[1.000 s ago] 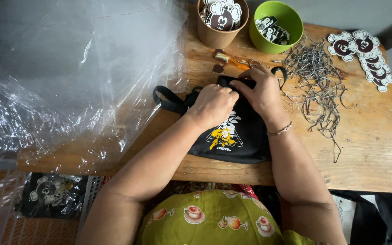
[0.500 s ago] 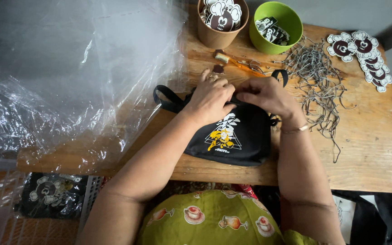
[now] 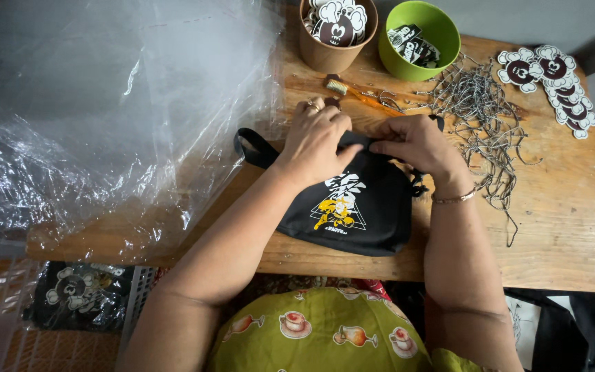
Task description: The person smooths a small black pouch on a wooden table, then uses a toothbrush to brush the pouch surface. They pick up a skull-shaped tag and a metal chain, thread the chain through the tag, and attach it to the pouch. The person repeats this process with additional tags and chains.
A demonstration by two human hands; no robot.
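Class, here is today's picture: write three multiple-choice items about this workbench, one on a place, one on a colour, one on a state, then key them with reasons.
1. Where does the pile of clear plastic bags lie?
A. left of the black pouch
B. inside the green cup
C. under the metal chains

2. What colour is the figure printed on the pouch?
A. red
B. yellow
C. blue

3. What are the left hand and right hand doing?
A. resting apart
B. lifting a cup
C. pinching the pouch's top edge

Key: 1 A, plastic covers the table's left side. 2 B, the print shows yellow. 3 C, both hands grip the upper hem.
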